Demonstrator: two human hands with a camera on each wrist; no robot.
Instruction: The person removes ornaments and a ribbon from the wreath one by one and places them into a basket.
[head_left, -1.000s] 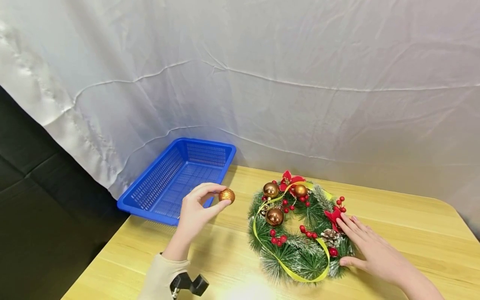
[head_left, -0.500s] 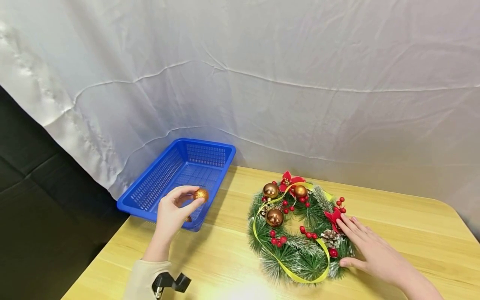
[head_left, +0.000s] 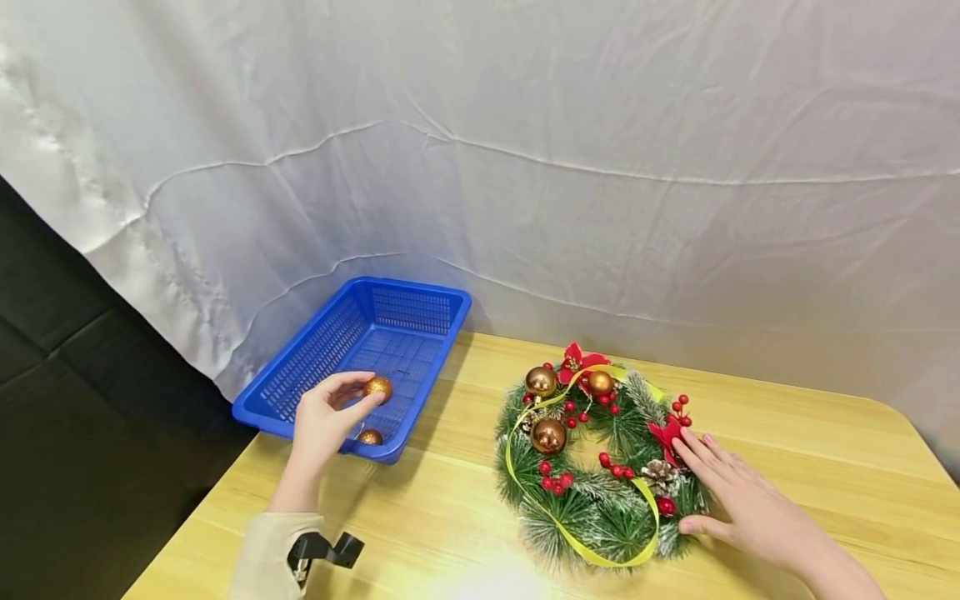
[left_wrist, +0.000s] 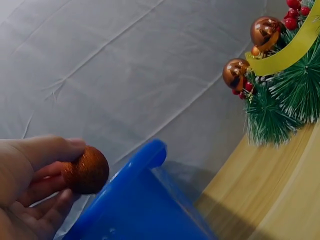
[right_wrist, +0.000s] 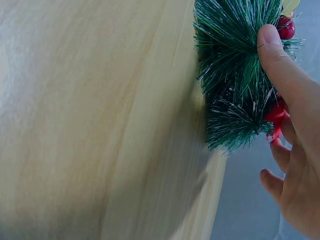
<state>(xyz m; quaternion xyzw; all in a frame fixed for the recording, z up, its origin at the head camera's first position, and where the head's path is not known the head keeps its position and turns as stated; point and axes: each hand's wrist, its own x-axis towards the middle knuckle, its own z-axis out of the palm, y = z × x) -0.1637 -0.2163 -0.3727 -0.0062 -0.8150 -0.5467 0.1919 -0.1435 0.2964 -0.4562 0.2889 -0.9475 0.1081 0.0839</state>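
Observation:
Between thumb and fingers, my left hand [head_left: 321,425] pinches a glittery copper bauble [head_left: 378,388] above the near end of a blue plastic basket [head_left: 438,367]. A second glittery bauble [head_left: 370,437] lies inside, by the basket's near wall. My right hand [head_left: 753,508] rests on the right side of a green Christmas wreath [head_left: 555,521], fingers over a red flower [head_left: 666,437] and thumb on the needles. Shiny brown baubles [head_left: 549,435], red berries [head_left: 557,479], a pinecone [head_left: 660,473] and a loose yellow ribbon [head_left: 573,542] are on the wreath.
The wooden table [head_left: 450,500] carries both basket and wreath. Behind it hangs a grey-white curtain [head_left: 600,167], with black cloth [head_left: 75,417] at the left. Part of the basket overhangs the table's left edge.
My left hand has moved left with its bauble, from beside the basket's right rim to above the basket. The bauble inside has come into sight. The right hand has stayed on the wreath.

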